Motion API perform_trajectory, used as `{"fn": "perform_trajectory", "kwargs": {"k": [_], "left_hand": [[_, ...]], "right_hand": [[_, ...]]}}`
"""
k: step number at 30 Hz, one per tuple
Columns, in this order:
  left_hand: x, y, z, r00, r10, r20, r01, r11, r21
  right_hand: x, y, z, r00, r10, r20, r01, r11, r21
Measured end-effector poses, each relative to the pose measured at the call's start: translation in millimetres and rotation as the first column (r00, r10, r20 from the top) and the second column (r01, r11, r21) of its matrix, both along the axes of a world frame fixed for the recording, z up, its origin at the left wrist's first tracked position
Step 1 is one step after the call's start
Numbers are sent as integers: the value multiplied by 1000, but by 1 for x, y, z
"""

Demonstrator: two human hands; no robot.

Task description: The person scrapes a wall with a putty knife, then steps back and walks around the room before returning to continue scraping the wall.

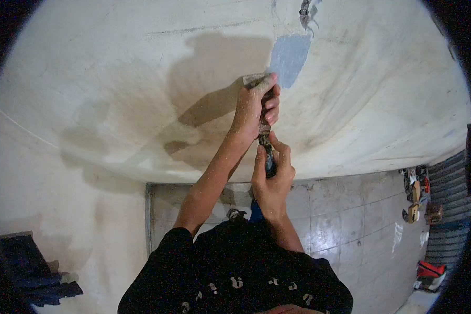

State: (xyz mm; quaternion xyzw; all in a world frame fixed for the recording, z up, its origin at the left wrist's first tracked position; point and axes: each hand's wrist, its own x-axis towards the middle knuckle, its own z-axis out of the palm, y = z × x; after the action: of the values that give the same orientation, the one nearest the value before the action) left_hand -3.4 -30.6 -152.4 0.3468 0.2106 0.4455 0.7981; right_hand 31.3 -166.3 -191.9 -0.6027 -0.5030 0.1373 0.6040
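Note:
My left hand (260,102) is wrapped round the upper part of a long, dirt-caked hand tool (265,127), its thumb pointing up. The tool's broad, greyish end (252,80) sticks out above the fist; I cannot tell its exact kind. Lower down, my right hand (275,175) closes its thumb and fingers on the dark lower end of the same tool. Both hands are in front of a stained, off-white wall (350,104). Just above and right of my left thumb is a smooth grey patch (289,58) on that wall.
A small hole with wires (304,10) is in the wall above the patch. Tiled floor (345,220) lies below. Assorted items (414,201) and a red object (430,269) lie by a corrugated panel (447,199) at right. Dark cloth (31,267) is at lower left.

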Motion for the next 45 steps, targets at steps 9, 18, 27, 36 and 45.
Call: {"fn": "perform_trajectory", "kwargs": {"k": [9, 18, 27, 36, 45], "left_hand": [[3, 1, -10, 1000, 26, 4, -26, 999, 37], [2, -2, -6, 999, -2, 51, -2, 997, 83], [-2, -11, 7, 987, 35, 158, -51, 994, 101], [6, -12, 14, 976, 218, 22, -216, 944, 251], [2, -12, 24, 958, 257, -126, -230, 953, 196]], "right_hand": [[5, 7, -24, 1000, 9, -3, -9, 998, 67], [10, 4, -14, 1000, 20, 5, -21, 998, 57], [7, 15, -13, 994, 51, -102, -41, 995, 96], [11, 10, 1, 986, 84, -146, -79, 996, 40], [3, 16, 3, 990, 117, -73, -105, 983, 149]]}}
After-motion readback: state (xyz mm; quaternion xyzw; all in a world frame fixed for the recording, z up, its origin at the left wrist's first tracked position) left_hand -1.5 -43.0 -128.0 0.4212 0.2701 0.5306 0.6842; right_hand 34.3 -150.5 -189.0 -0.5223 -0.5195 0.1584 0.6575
